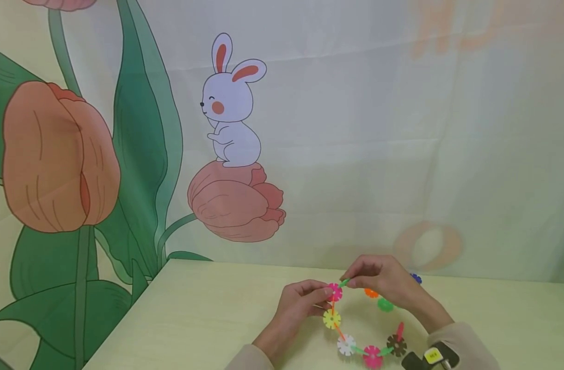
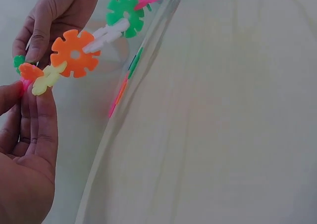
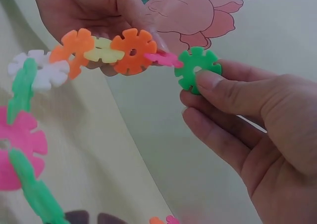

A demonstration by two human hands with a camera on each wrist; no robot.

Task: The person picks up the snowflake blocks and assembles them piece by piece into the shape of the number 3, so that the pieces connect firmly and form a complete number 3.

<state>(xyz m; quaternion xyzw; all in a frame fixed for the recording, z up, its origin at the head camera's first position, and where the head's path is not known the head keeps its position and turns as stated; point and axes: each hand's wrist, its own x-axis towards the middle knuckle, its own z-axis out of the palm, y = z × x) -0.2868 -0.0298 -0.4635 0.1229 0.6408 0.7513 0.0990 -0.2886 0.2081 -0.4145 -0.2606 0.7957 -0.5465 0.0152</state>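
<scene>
My left hand (image 1: 300, 303) pinches a pink snowflake disc (image 1: 335, 292) at the end of a chain of slotted plastic discs. Between the thumb and fingers of my right hand (image 1: 383, 280) is a green snowflake disc (image 3: 198, 70), its edge meeting the pink disc. From my left hand the chain runs through an orange disc (image 3: 132, 51), a yellow disc (image 1: 332, 319), another orange disc and a white disc (image 1: 346, 345). Further along come a green disc, a pink disc (image 1: 373, 356) and a brown disc (image 1: 396, 345). How deep the slots engage is hard to tell.
Beyond the chain, under my right arm, show an orange disc (image 1: 371, 292), a green disc (image 1: 386, 304) and a blue disc (image 1: 416, 278). The pale tabletop (image 1: 194, 308) meets a printed wall cloth (image 1: 337, 154) at the back. A black device (image 1: 430, 356) sits at my right wrist.
</scene>
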